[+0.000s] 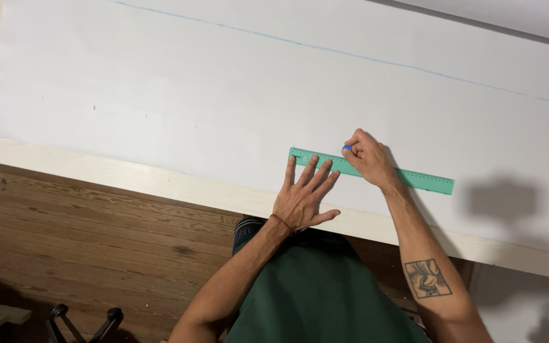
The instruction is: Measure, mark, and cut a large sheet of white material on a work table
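A green plastic ruler [427,180] lies slanted on a large white sheet [192,95] that covers a pale wooden table. My left hand [303,195] is spread flat, fingertips pressing on the ruler's left part. My right hand [368,157] is closed around a small blue marking tool [347,148], perhaps chalk, with its tip at the ruler's upper edge. A long faint blue line [325,49] runs across the sheet farther up.
The table's light wooden edge [128,174] runs diagonally below the sheet. Below it lies a dark wooden plank floor [96,241]. A black stand or tool [84,321] sits at the bottom left.
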